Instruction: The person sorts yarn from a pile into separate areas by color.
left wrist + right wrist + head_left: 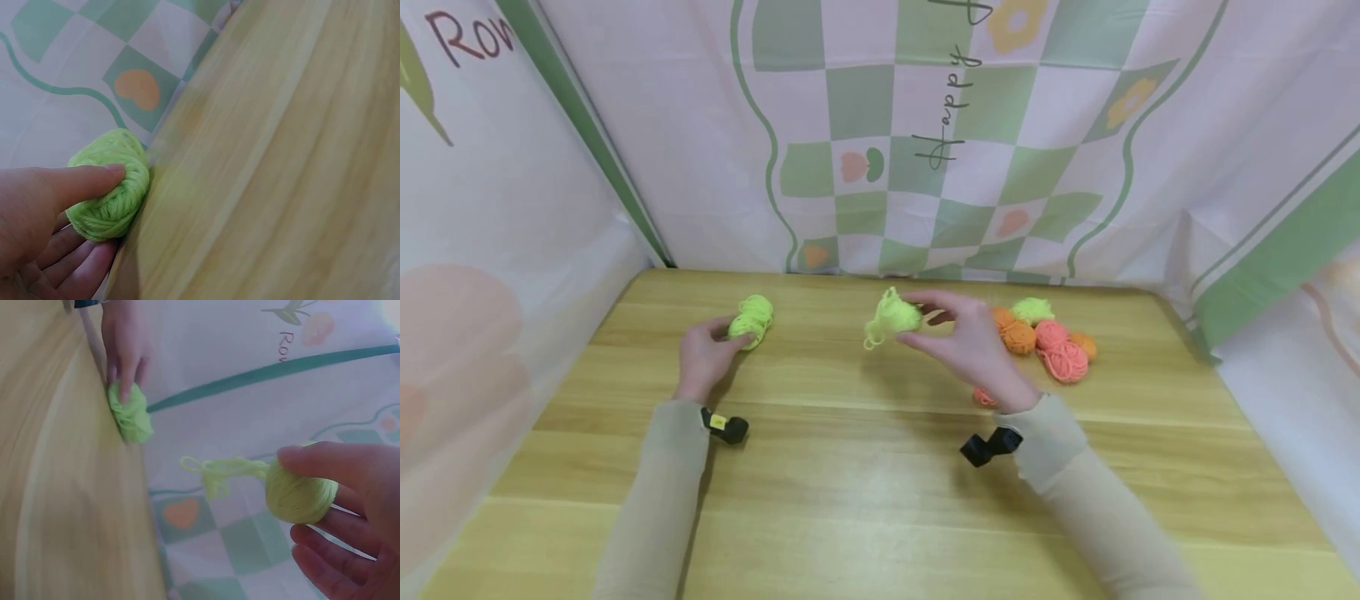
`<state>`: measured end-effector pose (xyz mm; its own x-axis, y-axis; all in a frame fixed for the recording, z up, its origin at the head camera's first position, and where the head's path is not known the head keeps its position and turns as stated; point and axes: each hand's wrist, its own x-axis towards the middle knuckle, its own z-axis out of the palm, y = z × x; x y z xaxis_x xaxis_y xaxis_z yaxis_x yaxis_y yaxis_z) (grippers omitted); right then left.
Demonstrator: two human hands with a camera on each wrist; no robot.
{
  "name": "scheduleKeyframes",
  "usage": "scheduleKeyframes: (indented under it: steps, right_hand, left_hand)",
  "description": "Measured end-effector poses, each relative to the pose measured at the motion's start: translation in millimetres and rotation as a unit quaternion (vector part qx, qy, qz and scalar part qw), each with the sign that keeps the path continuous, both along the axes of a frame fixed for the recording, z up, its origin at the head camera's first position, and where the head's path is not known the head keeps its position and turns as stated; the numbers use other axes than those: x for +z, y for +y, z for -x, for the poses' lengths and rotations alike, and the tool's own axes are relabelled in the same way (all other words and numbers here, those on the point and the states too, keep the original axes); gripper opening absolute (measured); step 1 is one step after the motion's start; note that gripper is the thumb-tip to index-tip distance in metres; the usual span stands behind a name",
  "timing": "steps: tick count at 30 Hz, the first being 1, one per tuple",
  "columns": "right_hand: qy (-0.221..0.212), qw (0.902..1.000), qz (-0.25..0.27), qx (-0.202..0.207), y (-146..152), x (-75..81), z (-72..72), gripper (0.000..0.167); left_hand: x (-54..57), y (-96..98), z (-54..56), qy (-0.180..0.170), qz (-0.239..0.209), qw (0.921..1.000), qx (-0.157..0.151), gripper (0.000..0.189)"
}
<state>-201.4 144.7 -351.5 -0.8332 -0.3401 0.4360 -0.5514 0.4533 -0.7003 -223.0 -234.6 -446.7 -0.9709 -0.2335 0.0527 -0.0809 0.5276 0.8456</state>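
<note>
On the left part of the table, my left hand (706, 354) grips a yellow-green ball of yarn (752, 321). In the left wrist view the thumb lies across that ball (109, 203) and the other fingers are beneath it, with the ball at the tabletop. Above the middle of the table, my right hand (966, 342) holds a second yellow-green ball of yarn (898, 315) between thumb and fingers. Loose loops of its strand (215, 470) dangle away from the ball in the right wrist view.
Right of my right hand lies a group of yarn balls: orange (1019, 337), yellow-green (1032, 310) and coral pink (1064, 362). Another coral pink bit of yarn (985, 397) shows partly behind my right wrist. A patterned cloth (865, 100) hangs along the back edge of the wooden table (850, 500).
</note>
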Motion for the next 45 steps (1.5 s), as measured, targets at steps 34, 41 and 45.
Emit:
scheduleKeyframes:
  steps: [34,41,45]
  right_hand:
    - [-0.210,0.9774,0.015,0.026,-154.1,-77.1,52.9,0.049]
    - [-0.209,0.9778,-0.019,0.005,-166.9,-82.9,47.2,0.048]
    - [-0.212,0.9768,-0.010,0.029,-170.4,-84.3,45.7,0.053]
  left_hand:
    - [3.5,3.0,-2.6,0.006,0.007,1.0000,0.001,0.051]
    - [0.6,2.3,-1.7,0.013,0.017,0.9998,0.002,0.048]
    - [0.7,2.0,-1.4,0.021,0.019,0.9996,0.002,0.046]
